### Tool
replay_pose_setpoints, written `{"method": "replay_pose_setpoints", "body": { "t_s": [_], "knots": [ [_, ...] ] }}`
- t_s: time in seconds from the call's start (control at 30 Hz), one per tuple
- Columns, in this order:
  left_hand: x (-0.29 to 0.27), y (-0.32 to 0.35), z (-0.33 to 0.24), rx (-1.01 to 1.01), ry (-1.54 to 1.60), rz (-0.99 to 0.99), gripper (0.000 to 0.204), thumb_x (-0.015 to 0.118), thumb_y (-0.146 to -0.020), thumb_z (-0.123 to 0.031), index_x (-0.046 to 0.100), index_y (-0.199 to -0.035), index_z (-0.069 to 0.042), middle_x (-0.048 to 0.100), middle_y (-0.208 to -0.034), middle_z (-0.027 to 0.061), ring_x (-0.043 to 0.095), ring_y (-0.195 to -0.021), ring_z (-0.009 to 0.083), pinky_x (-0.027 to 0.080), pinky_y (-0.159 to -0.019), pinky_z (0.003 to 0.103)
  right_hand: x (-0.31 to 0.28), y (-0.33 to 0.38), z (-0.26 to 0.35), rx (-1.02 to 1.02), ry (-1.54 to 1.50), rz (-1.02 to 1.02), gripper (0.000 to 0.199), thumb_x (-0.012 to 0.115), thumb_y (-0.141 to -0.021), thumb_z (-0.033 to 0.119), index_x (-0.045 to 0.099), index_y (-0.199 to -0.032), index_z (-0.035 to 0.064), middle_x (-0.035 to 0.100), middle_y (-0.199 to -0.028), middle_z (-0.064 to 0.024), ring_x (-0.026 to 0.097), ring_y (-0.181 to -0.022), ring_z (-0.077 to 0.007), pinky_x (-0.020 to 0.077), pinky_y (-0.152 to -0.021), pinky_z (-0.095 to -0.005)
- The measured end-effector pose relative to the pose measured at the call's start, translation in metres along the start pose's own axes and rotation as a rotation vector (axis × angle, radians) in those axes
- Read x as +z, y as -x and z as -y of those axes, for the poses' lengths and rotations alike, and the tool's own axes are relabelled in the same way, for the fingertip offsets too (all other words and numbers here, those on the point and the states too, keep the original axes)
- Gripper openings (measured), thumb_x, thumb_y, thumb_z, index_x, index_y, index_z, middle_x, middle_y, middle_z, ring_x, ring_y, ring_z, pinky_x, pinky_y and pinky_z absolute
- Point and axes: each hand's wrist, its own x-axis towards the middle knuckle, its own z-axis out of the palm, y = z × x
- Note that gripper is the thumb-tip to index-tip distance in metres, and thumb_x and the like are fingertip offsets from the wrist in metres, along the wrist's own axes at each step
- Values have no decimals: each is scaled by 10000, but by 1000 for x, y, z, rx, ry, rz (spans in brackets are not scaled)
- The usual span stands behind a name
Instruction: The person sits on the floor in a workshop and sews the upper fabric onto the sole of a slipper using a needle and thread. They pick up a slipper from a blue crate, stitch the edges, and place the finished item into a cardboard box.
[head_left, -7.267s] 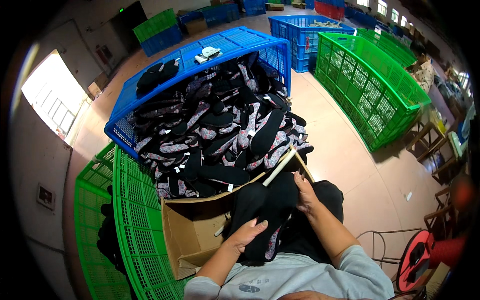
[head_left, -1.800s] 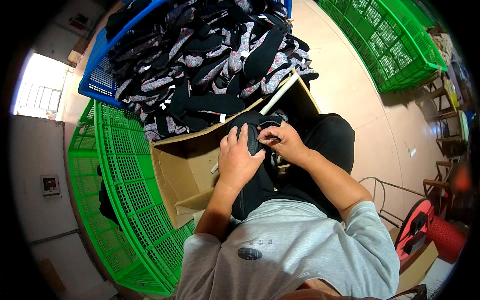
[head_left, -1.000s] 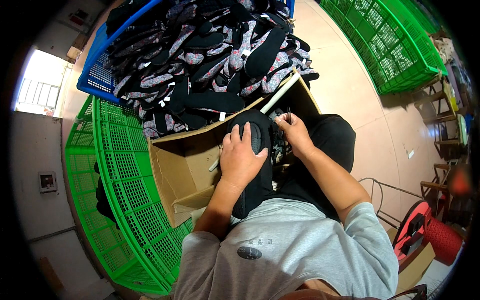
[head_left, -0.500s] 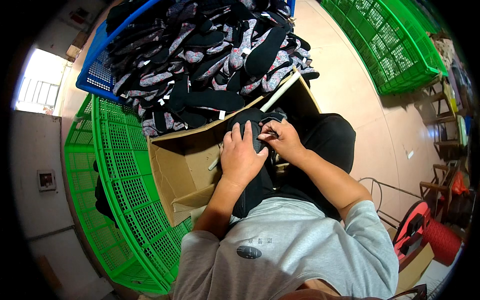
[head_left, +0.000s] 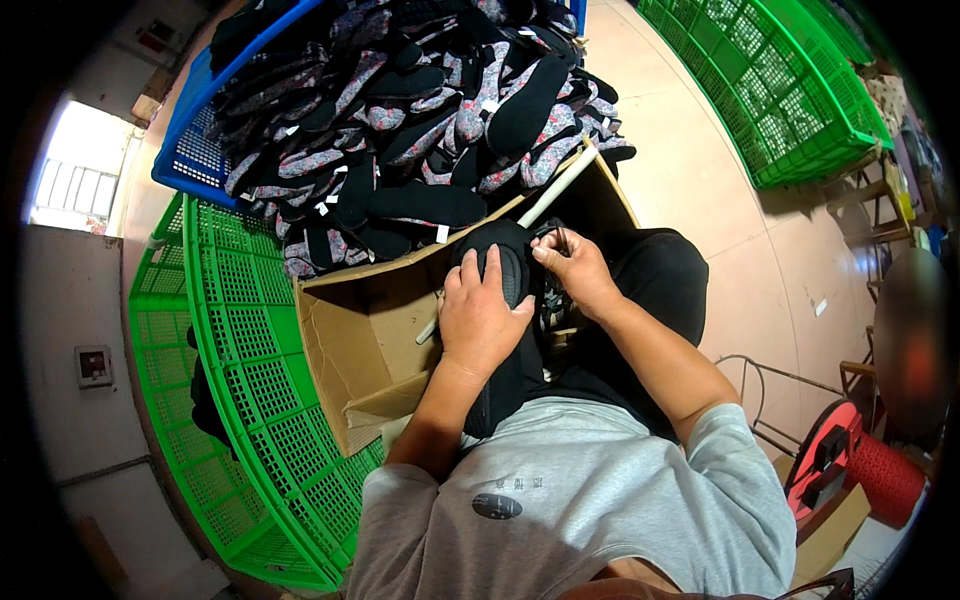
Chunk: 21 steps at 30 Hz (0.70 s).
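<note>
Your spread left hand (head_left: 480, 312) steadies the slipper (head_left: 513, 268) while your right hand (head_left: 580, 272) pinches a dark item (head_left: 562, 238); the next move likely needs steadiness.

The near footwear piece (head_left: 512, 275) is black with a dark grey panel; the trousers (head_left: 665, 285) are black, the shirt (head_left: 610, 480) mottled grey with a black oval print; the far slipper pile (head_left: 527, 115) mixes plain black with a pale grey, red-flecked print, its tags (head_left: 442, 234) white; the far-left crate (head_left: 195, 165) is blue, the left crate (head_left: 250, 335) green; the box (head_left: 327, 345) is brown, the rod (head_left: 558, 187) cream, the right spool (head_left: 885, 480) red.
</note>
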Motion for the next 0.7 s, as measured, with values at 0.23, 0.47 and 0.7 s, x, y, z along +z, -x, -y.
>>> {"method": "replay_pose_setpoints", "body": {
  "t_s": [0.23, 0.47, 0.7],
  "knots": [
    [-4, -1, -2, 42, 22, -44, 704, 748, -776, -343, 499, -1378, -76, 454, -1426, 175, 430, -1300, 364, 419, -1022, 462, -7, 6, 17, 39, 179, 3, 278, 496, -1027, 248, 637, -1070, 13, 641, -972, -34, 550, -842, -109, 465, -744, -263],
    [0, -21, 12, 197, 376, -184, 330, 756, -776, -206, 713, -1072, -66, 626, -1200, 148, 560, -1141, 342, 446, -980, 403, -9, 18, 52, 102, 329, 167, 372, 441, -1046, 304, 508, -1310, 51, 639, -936, -42, 576, -752, -85, 478, -682, -234],
    [-3, -32, 8, 271, 439, -184, 151, 734, -760, -106, 707, -896, -46, 622, -933, 109, 582, -933, 314, 468, -826, 400, -33, 16, 40, -73, 680, 334, 395, 461, -1029, 370, 484, -1210, 20, 676, -938, -159, 664, -851, -283, 510, -763, -381]
  ]
}}
